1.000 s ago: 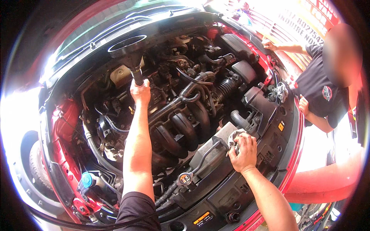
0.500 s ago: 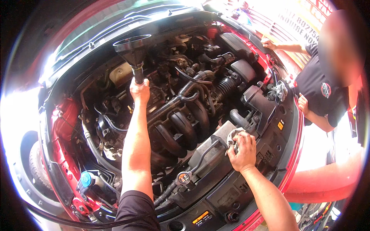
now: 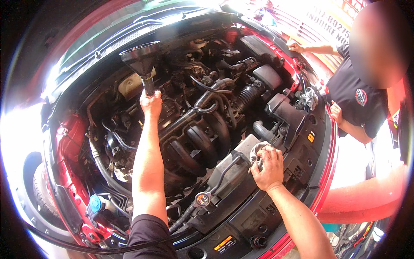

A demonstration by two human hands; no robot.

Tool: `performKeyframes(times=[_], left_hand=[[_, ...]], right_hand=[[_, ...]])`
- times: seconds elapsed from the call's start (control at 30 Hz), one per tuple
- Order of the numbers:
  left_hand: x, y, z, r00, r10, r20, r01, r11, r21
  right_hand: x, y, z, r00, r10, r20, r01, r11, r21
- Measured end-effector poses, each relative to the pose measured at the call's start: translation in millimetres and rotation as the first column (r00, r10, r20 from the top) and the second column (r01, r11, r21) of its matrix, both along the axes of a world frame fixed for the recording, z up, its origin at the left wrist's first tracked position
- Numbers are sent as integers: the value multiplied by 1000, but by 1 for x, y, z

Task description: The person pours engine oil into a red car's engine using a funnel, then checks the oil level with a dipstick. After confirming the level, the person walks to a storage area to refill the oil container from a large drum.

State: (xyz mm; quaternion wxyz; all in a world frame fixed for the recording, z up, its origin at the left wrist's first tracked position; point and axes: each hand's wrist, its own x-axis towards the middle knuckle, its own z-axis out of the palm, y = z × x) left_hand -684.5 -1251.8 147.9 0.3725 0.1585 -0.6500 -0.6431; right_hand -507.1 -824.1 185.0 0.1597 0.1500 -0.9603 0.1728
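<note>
In front of the engine [image 3: 200, 138], a person's right grip [image 3: 269, 167] is curled over a pale rag [image 3: 257, 150]. Above the engine's far left, the left grip [image 3: 151, 103] is clamped around the neck of a black funnel [image 3: 141, 62], mouth up, lower end hidden. A slackened hold could tip the funnel, dripping any residue. Beyond the engine's right, a co-worker's hand [image 3: 296, 47] rests on the car [image 3: 69, 134].

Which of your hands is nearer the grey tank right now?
Right. The right hand, holding a rag, is at the right end of the grey tank; the left hand is farther off, up and to its left, gripping the funnel.
</note>
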Motion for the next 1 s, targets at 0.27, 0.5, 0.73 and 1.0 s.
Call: performKeyframes(times=[0.27, 0.5, 0.73, 1.0], left_hand=[[-3, -1, 2, 999, 6, 51, -5, 1000, -14], [-2, -1, 2, 1000, -9, 20, 9, 1000, -2], [0, 3, 0, 1000, -29, -4, 29, 999, 33], [-1, 2, 0, 1000, -3, 6, 4, 1000, -12]], right_hand=[[-1, 0, -1, 1000, -4, -10, 4, 1000, 4], [-1, 0, -1, 1000, 0, -16, 0, 1000, 6], [0, 0, -1, 1000, -6, -17, 6, 1000, 20], [0, 1, -2, 1000, -5, -6, 6, 1000, 10]])
